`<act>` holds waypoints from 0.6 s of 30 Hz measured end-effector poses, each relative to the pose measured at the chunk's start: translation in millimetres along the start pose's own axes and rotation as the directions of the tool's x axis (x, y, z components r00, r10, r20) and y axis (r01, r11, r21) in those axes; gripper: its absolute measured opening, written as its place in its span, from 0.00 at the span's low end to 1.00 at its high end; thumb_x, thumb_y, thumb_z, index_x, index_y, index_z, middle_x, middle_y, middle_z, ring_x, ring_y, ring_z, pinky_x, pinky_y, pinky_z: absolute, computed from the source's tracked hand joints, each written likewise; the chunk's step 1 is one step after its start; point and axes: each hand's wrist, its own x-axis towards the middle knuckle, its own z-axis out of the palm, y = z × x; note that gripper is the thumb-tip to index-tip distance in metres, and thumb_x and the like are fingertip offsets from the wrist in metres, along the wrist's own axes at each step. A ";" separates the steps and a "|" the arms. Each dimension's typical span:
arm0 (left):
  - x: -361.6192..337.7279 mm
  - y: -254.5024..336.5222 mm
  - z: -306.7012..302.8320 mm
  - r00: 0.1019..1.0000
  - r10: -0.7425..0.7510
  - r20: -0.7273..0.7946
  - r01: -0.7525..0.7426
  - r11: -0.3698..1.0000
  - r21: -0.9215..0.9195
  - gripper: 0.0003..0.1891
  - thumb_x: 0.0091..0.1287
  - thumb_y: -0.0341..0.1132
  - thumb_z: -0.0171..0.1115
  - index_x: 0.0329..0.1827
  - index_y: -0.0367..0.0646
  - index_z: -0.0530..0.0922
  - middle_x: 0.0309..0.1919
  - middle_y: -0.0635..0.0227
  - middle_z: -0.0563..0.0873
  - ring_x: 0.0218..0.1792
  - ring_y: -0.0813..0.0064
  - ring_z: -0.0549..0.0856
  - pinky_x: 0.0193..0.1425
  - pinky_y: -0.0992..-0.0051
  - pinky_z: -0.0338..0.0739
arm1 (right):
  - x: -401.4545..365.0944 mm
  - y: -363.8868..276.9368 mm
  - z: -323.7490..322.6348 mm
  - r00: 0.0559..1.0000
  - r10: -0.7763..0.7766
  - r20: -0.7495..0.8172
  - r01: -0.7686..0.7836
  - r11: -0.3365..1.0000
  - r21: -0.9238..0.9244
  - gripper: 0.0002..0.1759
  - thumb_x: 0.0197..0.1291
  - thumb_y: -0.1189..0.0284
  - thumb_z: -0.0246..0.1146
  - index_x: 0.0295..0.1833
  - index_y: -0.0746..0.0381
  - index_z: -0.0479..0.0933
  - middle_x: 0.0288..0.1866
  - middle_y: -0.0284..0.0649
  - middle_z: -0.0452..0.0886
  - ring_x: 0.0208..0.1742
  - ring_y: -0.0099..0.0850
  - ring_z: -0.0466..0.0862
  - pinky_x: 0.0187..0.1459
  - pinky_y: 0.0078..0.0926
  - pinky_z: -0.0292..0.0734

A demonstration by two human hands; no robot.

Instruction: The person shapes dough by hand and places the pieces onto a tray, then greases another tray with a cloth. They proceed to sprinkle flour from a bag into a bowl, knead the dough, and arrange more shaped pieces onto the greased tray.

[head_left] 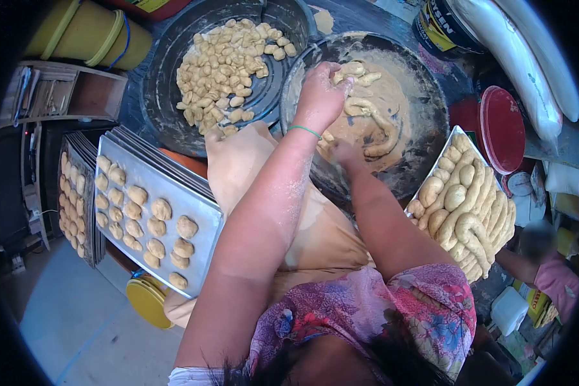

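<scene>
My left hand, with a green band at the wrist, is curled at the end of a dough piece in the upper part of a dark round basin. Lower down, at the basin's near left side, my right hand is blurred; a bit of dough shows beside it, and its fingers cannot be made out. Brownish flour coats the basin floor. A long curved dough rope lies on it, right of both hands.
Left of the basin, a larger tub holds many small dough pieces. A metal tray of dough balls stands lower left. Dough ropes fill another tray at right, near a red-lidded bucket. Another person's sleeve shows far right.
</scene>
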 end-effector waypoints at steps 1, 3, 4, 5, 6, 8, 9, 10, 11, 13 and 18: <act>-1.4 2.3 -0.1 1.000 0.004 0.002 -0.004 1.000 0.004 0.19 0.60 0.37 0.65 0.51 0.33 0.77 0.50 0.48 0.78 0.53 0.54 0.79 0.58 0.65 0.73 | 6.4 5.0 28.3 0.999 -0.034 0.026 0.035 0.999 -0.028 0.22 0.60 0.57 0.54 0.51 0.62 0.78 0.52 0.54 0.80 0.54 0.48 0.79 0.54 0.41 0.72; -3.0 3.8 3.2 1.000 0.014 -0.002 -0.014 1.000 0.022 0.19 0.60 0.37 0.65 0.51 0.33 0.77 0.49 0.48 0.79 0.52 0.55 0.80 0.58 0.65 0.73 | 15.1 9.1 40.4 0.979 -0.152 0.140 0.154 0.988 -0.004 0.22 0.60 0.58 0.54 0.51 0.64 0.77 0.52 0.54 0.80 0.53 0.48 0.80 0.54 0.40 0.72; -5.0 2.6 3.7 1.000 0.018 -0.005 -0.018 0.999 0.034 0.19 0.60 0.36 0.65 0.51 0.33 0.77 0.48 0.48 0.80 0.51 0.55 0.80 0.57 0.65 0.73 | 21.5 12.2 35.3 0.945 -0.237 0.226 0.231 0.972 0.052 0.24 0.60 0.57 0.55 0.52 0.65 0.76 0.52 0.53 0.80 0.53 0.48 0.80 0.55 0.40 0.71; -6.5 0.9 3.3 1.000 0.009 0.002 -0.009 1.000 0.029 0.19 0.60 0.37 0.65 0.50 0.33 0.77 0.48 0.48 0.80 0.50 0.55 0.81 0.57 0.65 0.73 | 23.6 15.4 33.2 0.897 -0.320 0.306 0.300 0.947 0.112 0.26 0.59 0.55 0.55 0.53 0.66 0.75 0.53 0.52 0.80 0.52 0.48 0.80 0.56 0.40 0.71; -5.3 -2.8 4.0 1.000 0.002 0.008 -0.002 1.000 0.023 0.19 0.60 0.37 0.65 0.50 0.33 0.77 0.47 0.49 0.81 0.50 0.55 0.81 0.56 0.66 0.74 | 20.5 15.3 29.3 0.937 -0.255 0.241 0.180 0.939 0.292 0.26 0.59 0.57 0.55 0.54 0.67 0.74 0.52 0.53 0.80 0.51 0.49 0.79 0.55 0.40 0.71; -3.5 -5.8 2.5 1.000 -0.016 0.012 0.016 0.999 0.031 0.19 0.60 0.37 0.65 0.50 0.32 0.78 0.46 0.50 0.82 0.50 0.58 0.81 0.56 0.67 0.74 | 11.2 6.5 5.7 0.986 -0.090 0.144 -0.020 0.779 0.627 0.25 0.60 0.60 0.56 0.55 0.68 0.72 0.51 0.54 0.80 0.50 0.50 0.79 0.53 0.39 0.72; -3.2 -6.5 0.2 1.000 -0.029 0.010 0.029 0.998 0.048 0.20 0.60 0.37 0.65 0.51 0.32 0.77 0.47 0.51 0.82 0.50 0.61 0.81 0.56 0.69 0.74 | -0.6 -6.5 -13.7 0.989 -0.056 0.139 -0.056 0.725 0.687 0.23 0.60 0.61 0.54 0.55 0.67 0.73 0.50 0.54 0.80 0.49 0.49 0.80 0.51 0.40 0.72; -3.3 -8.0 -1.2 0.999 -0.045 0.009 0.044 0.997 0.064 0.20 0.61 0.37 0.64 0.51 0.32 0.77 0.48 0.53 0.83 0.51 0.64 0.81 0.56 0.70 0.73 | -23.3 -26.6 -39.0 0.990 -0.022 0.140 -0.090 0.664 0.742 0.22 0.61 0.63 0.53 0.56 0.65 0.73 0.49 0.53 0.80 0.48 0.47 0.80 0.50 0.40 0.73; -2.7 -12.5 -1.3 0.999 -0.042 -0.012 0.043 0.997 0.070 0.19 0.60 0.37 0.64 0.50 0.33 0.78 0.47 0.52 0.83 0.50 0.61 0.82 0.56 0.69 0.74 | -38.7 -37.6 -53.0 0.989 0.011 0.145 -0.123 0.596 0.793 0.20 0.62 0.64 0.52 0.56 0.63 0.73 0.48 0.53 0.81 0.47 0.46 0.80 0.48 0.41 0.74; -3.2 -21.6 -0.8 0.998 -0.041 -0.049 0.045 0.996 0.083 0.18 0.59 0.38 0.65 0.48 0.34 0.79 0.46 0.49 0.82 0.50 0.55 0.82 0.56 0.66 0.74 | -46.3 -36.1 -51.3 0.951 -0.161 -0.262 0.274 0.832 0.482 0.20 0.60 0.67 0.53 0.57 0.64 0.73 0.50 0.53 0.80 0.49 0.46 0.80 0.49 0.41 0.74; -15.6 -22.9 -6.7 0.997 -0.073 -0.018 0.075 0.974 0.215 0.18 0.59 0.37 0.64 0.48 0.35 0.79 0.49 0.49 0.82 0.52 0.54 0.81 0.57 0.65 0.74 | -57.5 -18.3 -31.8 0.951 -0.289 -0.107 0.235 0.905 -0.355 0.22 0.56 0.71 0.57 0.57 0.64 0.74 0.54 0.56 0.78 0.53 0.46 0.80 0.55 0.39 0.74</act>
